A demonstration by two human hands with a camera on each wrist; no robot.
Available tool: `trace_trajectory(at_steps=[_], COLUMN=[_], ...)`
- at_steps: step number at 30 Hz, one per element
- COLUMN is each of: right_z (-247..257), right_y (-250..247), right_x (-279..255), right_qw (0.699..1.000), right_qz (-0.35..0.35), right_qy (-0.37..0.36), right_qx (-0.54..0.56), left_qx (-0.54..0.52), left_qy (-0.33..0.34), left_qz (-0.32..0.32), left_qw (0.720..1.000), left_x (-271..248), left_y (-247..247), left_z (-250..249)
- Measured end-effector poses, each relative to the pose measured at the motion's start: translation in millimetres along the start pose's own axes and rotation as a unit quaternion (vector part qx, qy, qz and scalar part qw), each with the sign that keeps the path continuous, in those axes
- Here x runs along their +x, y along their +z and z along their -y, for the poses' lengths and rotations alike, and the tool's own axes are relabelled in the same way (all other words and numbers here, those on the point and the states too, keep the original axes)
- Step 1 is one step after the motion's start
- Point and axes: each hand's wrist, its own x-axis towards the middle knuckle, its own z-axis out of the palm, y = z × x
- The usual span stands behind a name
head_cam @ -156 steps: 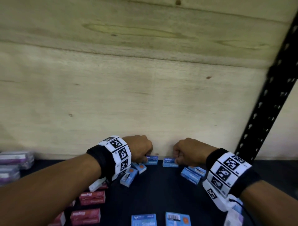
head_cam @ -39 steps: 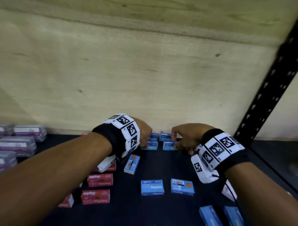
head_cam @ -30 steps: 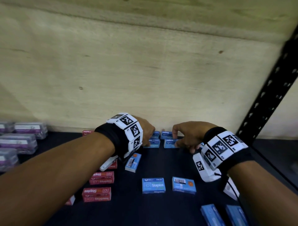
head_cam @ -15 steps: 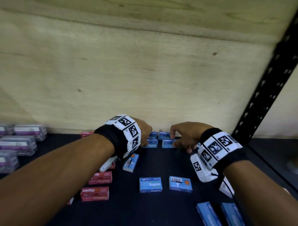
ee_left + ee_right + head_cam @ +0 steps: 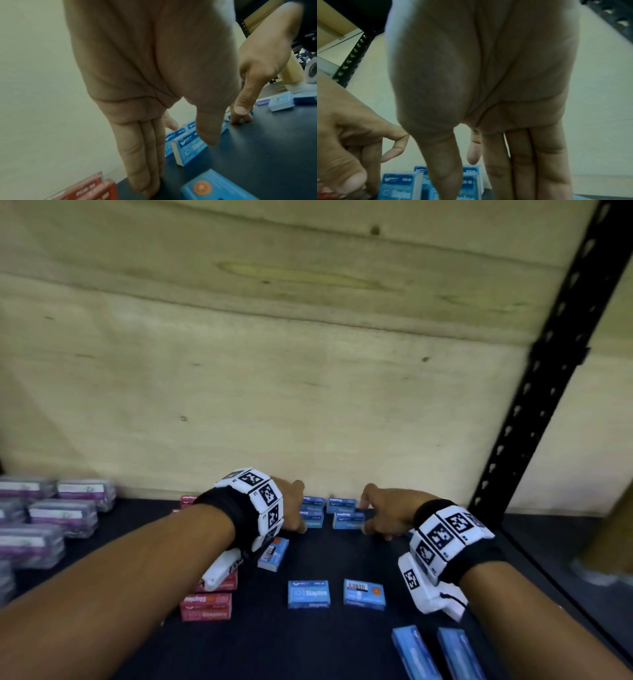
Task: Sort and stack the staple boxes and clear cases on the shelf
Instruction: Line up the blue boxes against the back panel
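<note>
Pale plywood (image 5: 308, 392), grainy and knotted, backs our dark matte shelf (image 5: 325, 652), with a black perforated metal upright (image 5: 534, 392) rising on the right. We have both hands down at the back wall. Our left hand (image 5: 291, 508) has its fingers (image 5: 142, 155) straight and pressed together, thumb extended, set against the left side of the stacked blue boxes (image 5: 313, 517). Our right hand (image 5: 387, 513) also has its fingers (image 5: 522, 162) long and straight, closing in on the right-hand blue stack (image 5: 346, 515) from the other side; neither hand curls around anything. Those small rectangular cardboard boxes sit in two neat piles, just beside each other and close to the plywood.

Nearer us, two loose blue boxes (image 5: 335, 594) lie flat side by side, another blue box (image 5: 273, 553) lies angled under our left wrist, and two more blue ones (image 5: 438, 652) sit at the front right. Red staple boxes (image 5: 206, 606) lie at the left, partly under our forearm. Further left, the clear cases (image 5: 48, 522), glossy plastic with purple-and-white labels, are grouped in stacks, well apart from the blue piles.
</note>
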Motion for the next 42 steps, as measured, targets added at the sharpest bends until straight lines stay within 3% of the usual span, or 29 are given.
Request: trace_trajectory(at_steps=[6, 12, 18, 28, 42], right_z=[10, 9, 14, -7, -11], right_y=[-1, 5, 26, 12, 13], right_x=[-33, -47, -45, -34, -27], right_qw=[0.995, 0.992, 0.986, 0.995, 0.998], right_qz=[0.065, 0.109, 0.140, 0.075, 0.042], right_qy=[-0.018, -0.034, -0.053, -0.059, -0.041], right_qx=[-0.080, -0.050, -0.074, -0.034, 0.008], left_qx=[0.012, 0.077, 0.065, -0.053, -0.045], left_qy=[0.014, -0.003, 0.014, 0.060, 0.061], left_qz=[0.011, 0.058, 0.081, 0.069, 0.051], left_qw=[1.000, 0.995, 0.995, 0.994, 0.996], left_x=[-23, -39, -34, -32, -33], left_y=[-9, -3, 2, -7, -5], left_z=[1, -7, -9, -2, -2])
